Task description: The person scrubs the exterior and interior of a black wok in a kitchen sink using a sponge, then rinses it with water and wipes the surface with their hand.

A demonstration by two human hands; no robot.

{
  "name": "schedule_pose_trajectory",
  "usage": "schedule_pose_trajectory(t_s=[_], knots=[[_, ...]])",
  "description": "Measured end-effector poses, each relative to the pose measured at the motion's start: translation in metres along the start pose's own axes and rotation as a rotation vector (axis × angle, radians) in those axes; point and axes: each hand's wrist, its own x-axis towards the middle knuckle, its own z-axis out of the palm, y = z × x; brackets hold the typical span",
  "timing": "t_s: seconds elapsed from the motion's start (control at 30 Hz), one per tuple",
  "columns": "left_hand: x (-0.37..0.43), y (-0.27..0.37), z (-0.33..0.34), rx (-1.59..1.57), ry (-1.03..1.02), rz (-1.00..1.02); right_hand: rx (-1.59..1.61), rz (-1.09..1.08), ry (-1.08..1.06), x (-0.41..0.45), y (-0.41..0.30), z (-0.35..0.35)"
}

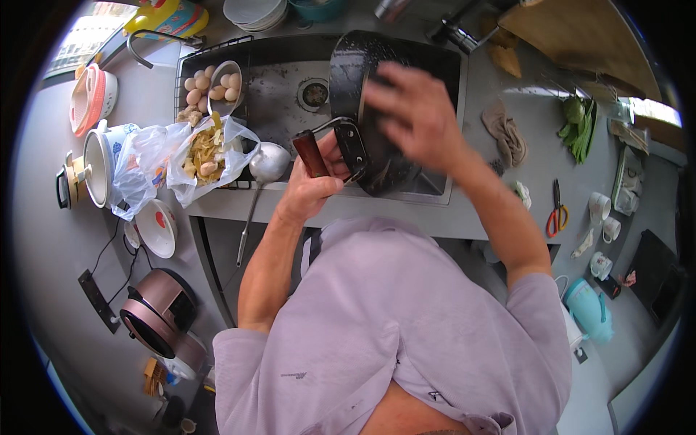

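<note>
My left hand [315, 182] grips the reddish-brown handle of a black wok [348, 65], which is tilted on its side over the right part of the sink [277, 70]. Blurred and with its fingers spread, my right hand [413, 114] is over the wok; whether it holds or touches anything there is unclear. Wet specks cover the wok's dark outer wall. Left of my left hand, a metal ladle [269, 162] rests at the counter's edge. A plastic bag of peelings [206, 157] lies beside it, and eggs [196, 89] sit near a bowl [227, 70] above the bag.
A faucet [459, 35] stands behind the sink. On the right counter lie a brown cloth [505, 136], green vegetables [577, 130], scissors [555, 212] and cups [599, 206]. To the left are a white pot [100, 163], a bowl [157, 228] and a pink rice cooker [157, 310].
</note>
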Motion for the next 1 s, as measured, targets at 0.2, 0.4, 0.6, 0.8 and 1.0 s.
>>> schedule_pose_trajectory(t_s=[0.2, 0.4, 0.6, 0.8, 1.0], knots=[[-0.009, -0.01, 0.013, -0.011, -0.004, -0.065, 0.026, 0.197, 0.027, 0.017, 0.019, -0.002], [0.002, -0.031, 0.026, 0.072, 0.035, -0.009, -0.152, 0.0, -0.01, 0.058, 0.018, 0.02], [0.007, -0.044, 0.015, -0.003, 0.042, -0.013, 0.026, 0.471, 0.063, 0.021, 0.133, 0.025], [0.012, -0.068, -0.006, -0.074, 0.138, -0.058, -0.04, 0.085, -0.001, -0.012, 0.0, 0.025], [0.028, -0.087, -0.007, -0.093, 0.089, -0.059, -0.025, 0.596, -0.109, 0.043, 0.112, 0.028]])
